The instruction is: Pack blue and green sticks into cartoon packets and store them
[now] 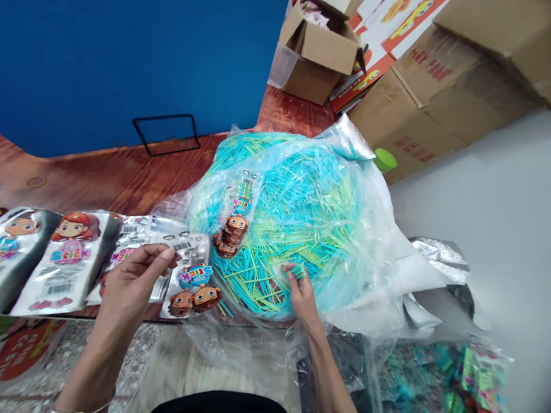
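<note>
My left hand (131,278) pinches the top edge of a clear printed packet (189,282) with cartoon bears and a barcode, held over the table edge. My right hand (300,290) is closed round a small bunch of blue and green sticks (298,271) at the near side of a big heap of such sticks (298,214). The heap lies in an open clear plastic bag (384,264). A small stack of bear packets (234,219) rests on top of the heap.
Silver cartoon-girl packets (36,253) lie in a row on the wooden table (108,176) at left. A black wire stand (167,133) stands by the blue wall. Cardboard boxes (435,85) pile up at back right. A bag of filled packets (437,388) sits at lower right.
</note>
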The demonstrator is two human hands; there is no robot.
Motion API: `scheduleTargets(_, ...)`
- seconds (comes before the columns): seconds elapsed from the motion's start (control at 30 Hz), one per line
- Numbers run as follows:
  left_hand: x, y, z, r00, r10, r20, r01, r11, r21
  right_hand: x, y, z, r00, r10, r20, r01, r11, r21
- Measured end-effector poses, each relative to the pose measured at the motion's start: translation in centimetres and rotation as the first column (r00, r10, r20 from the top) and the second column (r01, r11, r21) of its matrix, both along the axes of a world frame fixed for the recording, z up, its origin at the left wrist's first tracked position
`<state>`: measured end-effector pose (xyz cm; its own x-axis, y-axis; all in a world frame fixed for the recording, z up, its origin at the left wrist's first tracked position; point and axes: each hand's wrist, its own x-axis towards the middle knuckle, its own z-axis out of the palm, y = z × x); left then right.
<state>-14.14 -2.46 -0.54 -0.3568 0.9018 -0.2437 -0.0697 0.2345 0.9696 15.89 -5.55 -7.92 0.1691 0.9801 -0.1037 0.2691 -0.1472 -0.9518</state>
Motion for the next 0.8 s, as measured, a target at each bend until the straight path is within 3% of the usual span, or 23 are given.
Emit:
scheduleTargets(0.13,0.5,-0.1,0.0,0.997,-0.079,-0.021,0.079,0.997,-0.011,-0.3,0.0,-0.4,0.999,-0.038,0.037,0.039,0.998,-0.047)
scheduleTargets(0.33,1.7,0.3,0.1,0.995,-0.094,-0.016,0.093,0.993,-0.076,-0.5,0.2,-0.2,0.995,-0.074,0.068,0.078,0.996,-0.051)
scheduleTargets(0.47,2.7,0.4,0.0,0.987,-0.158,0.02,0.159,0.984,-0.082,0.4,0.8,-0.1,0.992,-0.052,-0.116,0.036,0.989,-0.143)
scheduleTargets(0.6,4.3,0.5,0.5,0.971,-0.235,0.035,0.237,0.966,-0.103,0.8,1.0,0.3,0.924,-0.053,-0.379,-0.054,0.963,-0.266)
scheduleTargets(0.8,5.9,0.5,0.2,0.94,-0.338,0.031,0.34,0.936,-0.094,0.4,1.3,1.3,0.907,-0.009,-0.421,-0.128,0.946,-0.298)
